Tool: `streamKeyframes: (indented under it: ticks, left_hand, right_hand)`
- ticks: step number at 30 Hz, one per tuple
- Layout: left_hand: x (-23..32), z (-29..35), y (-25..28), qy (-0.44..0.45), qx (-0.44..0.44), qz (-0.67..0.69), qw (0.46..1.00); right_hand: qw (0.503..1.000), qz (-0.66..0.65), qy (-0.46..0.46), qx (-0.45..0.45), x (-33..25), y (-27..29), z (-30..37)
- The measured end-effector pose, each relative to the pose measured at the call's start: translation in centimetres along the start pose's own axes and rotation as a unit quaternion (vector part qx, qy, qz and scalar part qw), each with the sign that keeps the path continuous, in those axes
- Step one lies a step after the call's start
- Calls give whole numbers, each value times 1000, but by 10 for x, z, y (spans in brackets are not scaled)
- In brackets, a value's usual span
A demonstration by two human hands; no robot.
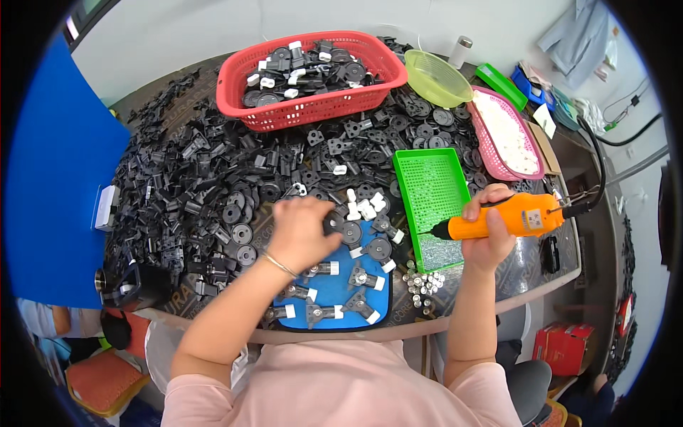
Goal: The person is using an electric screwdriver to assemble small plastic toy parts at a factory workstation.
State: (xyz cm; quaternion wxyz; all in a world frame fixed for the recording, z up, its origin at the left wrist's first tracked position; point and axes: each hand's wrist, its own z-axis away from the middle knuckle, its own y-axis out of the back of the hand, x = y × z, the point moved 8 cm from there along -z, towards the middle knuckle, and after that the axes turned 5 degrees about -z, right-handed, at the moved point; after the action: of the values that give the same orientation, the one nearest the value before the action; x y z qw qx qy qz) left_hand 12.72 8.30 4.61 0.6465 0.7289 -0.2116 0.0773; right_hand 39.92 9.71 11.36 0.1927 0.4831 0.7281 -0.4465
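My right hand (491,231) is wrapped round an orange electric screwdriver (509,217). Its dark tip points left, over a green perforated tray (466,186) holding many small shiny screws. At the top left of a blue mat (331,292), my left hand (302,231) is closed, with a round black plastic part (332,222) between thumb and fingers; its other fingertips are partly hidden. Several black fittings with white ends, such as one assembled fitting (365,279), lie on the mat. Loose white plastic pieces (366,208) sit just above it.
Heaps of black parts (178,164) cover the table's left and middle. Behind them stands a red basket (284,115) of parts, beside a yellow-green basket (434,78). A pink basket (491,153) holds white pieces. Small metal pieces (425,285) lie below the tray. A cable (597,171) trails from the screwdriver.
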Motion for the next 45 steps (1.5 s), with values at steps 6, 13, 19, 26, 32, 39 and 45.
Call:
streamKeyframes:
  ticks: [6,13,19,26,32,39,45]
  left_hand:
    - [37,-11,-28,-24,-5,52,998]
    - [76,-40,-48,-39,7,-60,997]
    - [80,-39,-57,-54,28,-105,993]
    - [85,-39,-61,-52,32,-94,994]
    - [78,-38,-66,-22,-4,-52,998]
    - [75,-35,-69,-24,9,-19,999]
    - [72,-35,-68,-17,9,2,1000]
  right_hand:
    - [1000,18,18,-16,-4,5,-4]
    - [1000,17,20,12,-1,15,-4]
    - [999,21,29,16,-3,20,-6]
    - [997,63,51,11,6,19,-11]
    - [995,90,38,11,29,21,-11]
    - [995,92,33,14,38,24,-12]
    - [995,104,15,-2,34,15,-11]
